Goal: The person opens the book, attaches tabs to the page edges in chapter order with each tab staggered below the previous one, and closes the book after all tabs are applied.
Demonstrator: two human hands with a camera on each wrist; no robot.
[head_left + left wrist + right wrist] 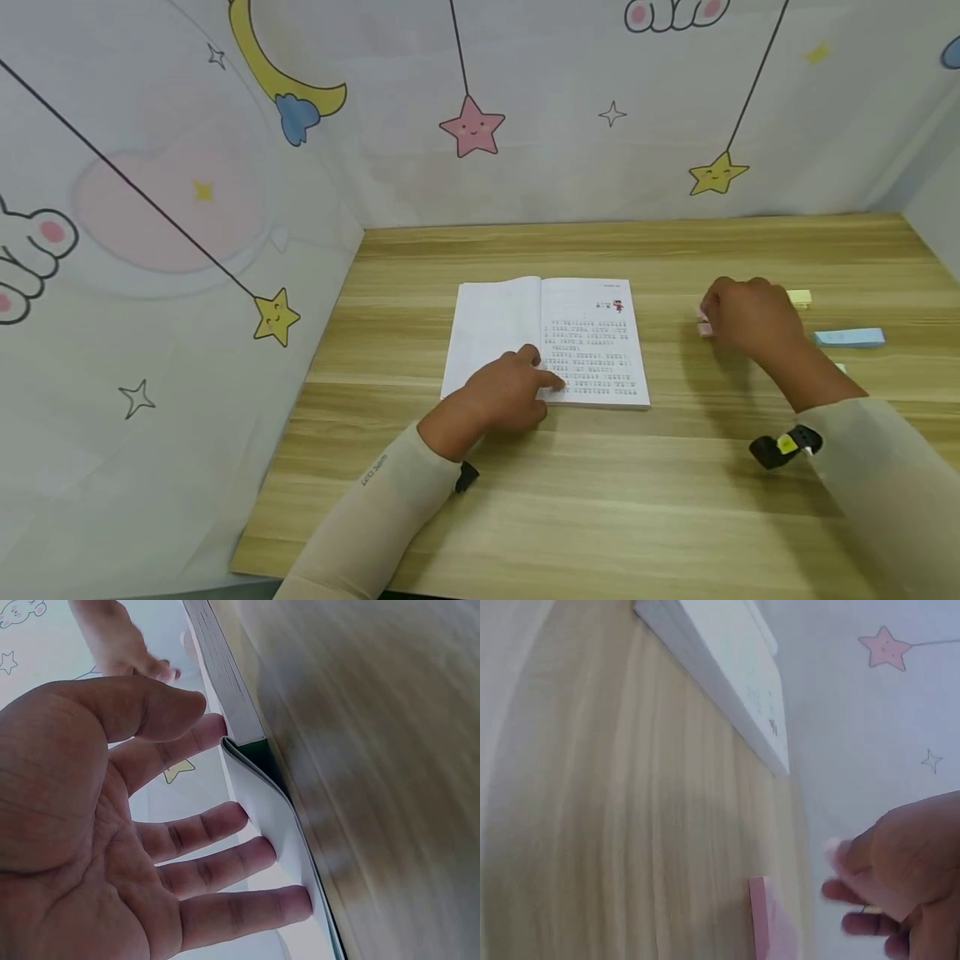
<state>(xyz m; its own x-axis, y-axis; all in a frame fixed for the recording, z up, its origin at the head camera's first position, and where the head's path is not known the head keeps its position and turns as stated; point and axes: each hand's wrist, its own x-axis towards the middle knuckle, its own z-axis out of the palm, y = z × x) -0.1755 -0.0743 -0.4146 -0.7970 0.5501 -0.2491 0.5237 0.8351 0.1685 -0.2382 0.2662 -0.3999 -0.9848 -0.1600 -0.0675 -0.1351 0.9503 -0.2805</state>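
An open book (491, 321) lies on the table, its left page blank and its right page printed with text. My left hand (506, 392) rests at its lower edge, index finger extended onto the printed page. In the left wrist view the other fingertips (295, 902) press on the blank page with fingers fairly straight. To the right of the book, my right hand (753, 317) pinches a pink sticky note (870, 891) between thumb and fingers. A pink sticky-note pad (761, 919) lies on the table just below that hand, mostly covered by it in the head view.
Right of the right hand lie a yellow pad (799, 297) and a long blue pad (850, 337). A small pale green piece (841, 367) peeks out beside the right wrist. Behind the wooden table (600, 500) stands a backdrop (555, 183) printed with stars.
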